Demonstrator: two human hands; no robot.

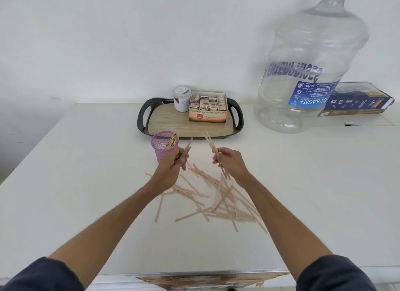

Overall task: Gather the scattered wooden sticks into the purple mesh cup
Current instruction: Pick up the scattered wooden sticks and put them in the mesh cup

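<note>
A round purple mesh cup [165, 146] stands on a white table [86, 182], already holding pale wooden sticks. Just right of the cup, the left hand [173, 163] grips a few sticks; farther right, the right hand [229, 160] pinches several more. Nearer the person than the cup lies a scattered pile of thin flat wooden sticks [216, 197].

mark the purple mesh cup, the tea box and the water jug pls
purple mesh cup [159, 150]: head view, on its front mesh wall, left of the left hand.
tea box [206, 116]: head view, on its printed front face.
water jug [311, 59]: head view, on its clear upper body.
</note>
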